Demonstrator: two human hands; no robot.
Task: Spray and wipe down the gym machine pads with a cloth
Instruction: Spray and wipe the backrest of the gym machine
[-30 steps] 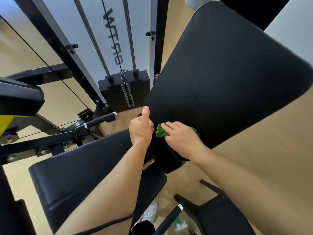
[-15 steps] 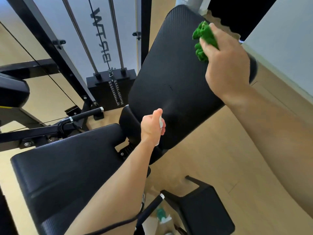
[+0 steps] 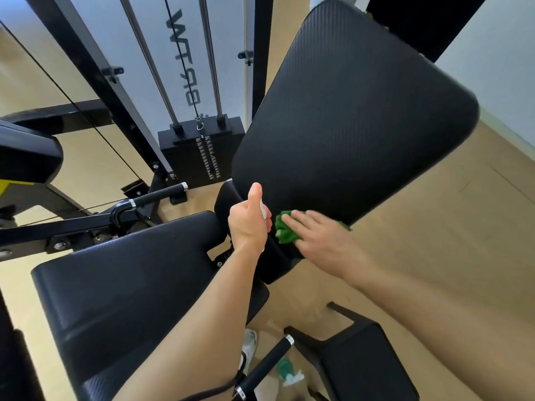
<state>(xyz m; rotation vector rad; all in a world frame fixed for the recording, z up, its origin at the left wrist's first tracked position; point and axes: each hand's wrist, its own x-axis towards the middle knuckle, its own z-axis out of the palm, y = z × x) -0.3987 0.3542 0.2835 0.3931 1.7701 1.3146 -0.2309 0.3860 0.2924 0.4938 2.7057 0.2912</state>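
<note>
The pad (image 3: 347, 125) runs its long axis up and away, most of it lying above both hands. At the pad's lower end the right hand (image 3: 321, 241) presses the cloth (image 3: 285, 231) with straight fingers; just left, the left hand (image 3: 247, 224) grips the bottle (image 3: 263, 211).

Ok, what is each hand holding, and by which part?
Left hand grips a small white bottle, probably the sprayer, around its body; most is hidden. Right hand grips nothing: flat fingers press the green cloth onto the back pad, low down.
</note>
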